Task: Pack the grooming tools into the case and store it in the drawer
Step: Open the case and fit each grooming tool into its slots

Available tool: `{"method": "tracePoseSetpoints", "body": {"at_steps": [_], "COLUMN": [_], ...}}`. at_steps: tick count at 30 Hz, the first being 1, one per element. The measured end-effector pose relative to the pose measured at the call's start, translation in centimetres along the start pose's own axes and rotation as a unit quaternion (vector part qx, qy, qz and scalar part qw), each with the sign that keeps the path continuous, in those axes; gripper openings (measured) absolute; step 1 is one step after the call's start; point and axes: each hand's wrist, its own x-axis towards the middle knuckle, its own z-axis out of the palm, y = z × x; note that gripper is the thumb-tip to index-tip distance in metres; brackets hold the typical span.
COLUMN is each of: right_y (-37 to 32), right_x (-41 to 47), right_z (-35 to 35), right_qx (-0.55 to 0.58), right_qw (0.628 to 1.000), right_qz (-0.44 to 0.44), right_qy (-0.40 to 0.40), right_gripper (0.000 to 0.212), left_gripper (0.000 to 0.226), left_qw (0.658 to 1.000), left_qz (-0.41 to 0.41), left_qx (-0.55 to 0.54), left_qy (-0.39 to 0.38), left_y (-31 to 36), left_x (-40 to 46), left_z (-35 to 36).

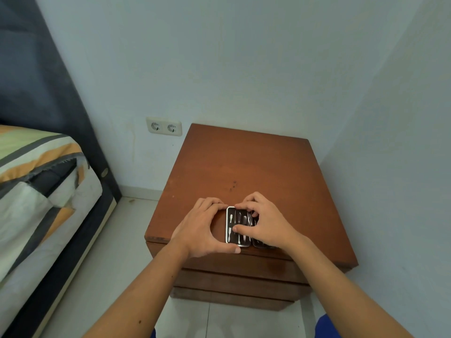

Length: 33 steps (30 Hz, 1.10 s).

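Sitting near the front edge of the brown bench (244, 167), just above the closed drawers: the open case (238, 226) with grooming tools (240, 219) inside. Left hand (202, 228) curling around its left side, right hand (266, 223) pressing fingers on the tools. Risking a slide off the edge, or tools popping loose if pushed unevenly.

Two bare forearms enter from bottom edge. No sleeves visible up to frame limit; no watch, rings or bands seen on left hand (203, 229) or right hand (264, 222). Small dark mark on left forearm. Blue garment (325, 326) visible at bottom edge, right of centre; a sliver of same blue between the forearms.
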Motion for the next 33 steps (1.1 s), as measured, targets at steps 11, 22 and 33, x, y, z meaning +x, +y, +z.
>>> {"method": "tracePoseSetpoints", "body": {"at_steps": [11,22,33], "right_y": [-0.5,-0.2,0.0], "right_x": [0.0,-0.3,-1.1], "right_z": [-0.5,-0.4,-0.8], "right_qx": [-0.061,-0.059,0.014], "right_qw": [0.997,0.997,0.999], "right_qz": [-0.023,-0.026,-0.036], "right_qy": [-0.045,-0.032,0.005], "right_gripper": [0.061,0.045,0.055], "left_gripper": [0.117,0.117,0.116], "left_qw": [1.0,1.0,1.0], "left_qz": [-0.003,0.001,0.001], "left_qx": [0.002,0.006,0.001], "left_qy": [-0.006,-0.004,0.003], "left_y": [0.0,-0.1,-0.2], "left_x": [0.1,0.1,0.1], "left_z": [0.0,0.1,0.2]}}
